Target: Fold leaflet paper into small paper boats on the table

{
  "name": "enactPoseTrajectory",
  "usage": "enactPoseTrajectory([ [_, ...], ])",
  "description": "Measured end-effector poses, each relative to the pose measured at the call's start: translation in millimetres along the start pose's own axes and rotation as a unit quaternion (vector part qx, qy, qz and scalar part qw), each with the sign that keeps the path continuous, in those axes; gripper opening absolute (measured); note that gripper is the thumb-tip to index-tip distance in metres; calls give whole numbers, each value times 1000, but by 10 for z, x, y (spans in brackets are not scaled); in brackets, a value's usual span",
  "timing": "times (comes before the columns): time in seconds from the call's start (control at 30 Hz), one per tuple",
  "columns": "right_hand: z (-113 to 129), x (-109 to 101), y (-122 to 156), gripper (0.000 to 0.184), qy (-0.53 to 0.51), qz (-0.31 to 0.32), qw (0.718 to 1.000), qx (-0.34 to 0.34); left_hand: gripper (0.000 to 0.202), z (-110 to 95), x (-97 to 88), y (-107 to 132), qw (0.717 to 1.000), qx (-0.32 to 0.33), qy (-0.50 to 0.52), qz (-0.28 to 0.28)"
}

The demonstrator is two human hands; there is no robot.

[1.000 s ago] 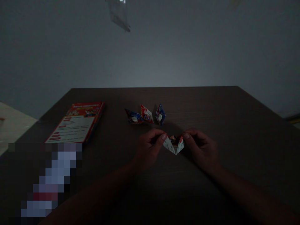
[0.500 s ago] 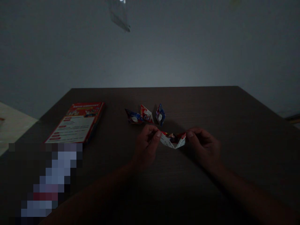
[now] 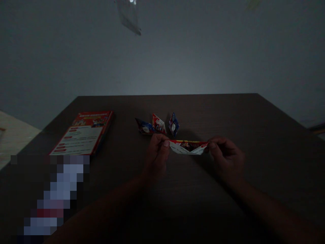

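Head view: left hand (image 3: 156, 154) and right hand (image 3: 225, 157) each pinched one end tip of the paper (image 3: 187, 147), grip clenched thumb to forefinger. The paper was stretched long and low over the middle of the table (image 3: 228, 112).

Read it as the pull-apart step of a fold, with the paper opened to a boat-like shape. That's a judgement, as the light was poor. The next move likely called for an even outward pull, then a press along the bottom crease, without tearing the tips.

Three folded pieces (image 3: 157, 126) sat just beyond at 12 o'clock, near the left fingers, so room was tight there. Booklet (image 3: 82, 132) lay well apart at 10 o'clock. Bare table at 3 and 6 o'clock; far and right edges well apart from the hands.
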State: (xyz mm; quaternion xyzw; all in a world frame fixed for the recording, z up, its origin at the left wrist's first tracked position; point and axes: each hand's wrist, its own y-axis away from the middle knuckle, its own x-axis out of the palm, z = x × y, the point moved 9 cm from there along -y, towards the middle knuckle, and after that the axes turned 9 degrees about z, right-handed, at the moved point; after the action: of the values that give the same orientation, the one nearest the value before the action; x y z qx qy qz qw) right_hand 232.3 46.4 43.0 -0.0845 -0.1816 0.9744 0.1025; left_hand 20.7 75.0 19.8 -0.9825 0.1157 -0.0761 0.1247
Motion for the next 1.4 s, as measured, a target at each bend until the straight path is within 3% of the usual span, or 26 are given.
enactPoseTrajectory([
  [0.2,-47,-32,-10,14,-27,-5,1000,0,16,-36,-24,-11,999,34,-13,-11],
  [0.37,-81,-30,-19,14,-48,-6,999,10,16,-96,-118,-33,994,53,-89,-46],
  [0.53,-111,-26,-34,16,-31,-12,998,56,15,-213,-158,-38,977,66,-191,-62],
  [0.7,-288,-11,-62,18,-28,8,991,128,13,-228,-199,-63,953,29,-293,-66],
  [0.87,-549,66,-109,24,41,90,974,204,16,-97,-191,-149,901,-54,-432,4],
  [1.1,-579,147,-192,23,220,174,943,177,14,34,-107,-192,797,-90,-590,86],
  [1.2,-555,175,-204,22,267,194,931,156,13,63,-99,-199,774,-91,-620,95],
  [1.3,-557,167,-203,24,256,190,935,154,13,85,-113,-206,791,-88,-598,94],
  [1.4,-538,155,-194,26,199,176,953,147,14,64,-143,-205,845,-76,-524,77],
])
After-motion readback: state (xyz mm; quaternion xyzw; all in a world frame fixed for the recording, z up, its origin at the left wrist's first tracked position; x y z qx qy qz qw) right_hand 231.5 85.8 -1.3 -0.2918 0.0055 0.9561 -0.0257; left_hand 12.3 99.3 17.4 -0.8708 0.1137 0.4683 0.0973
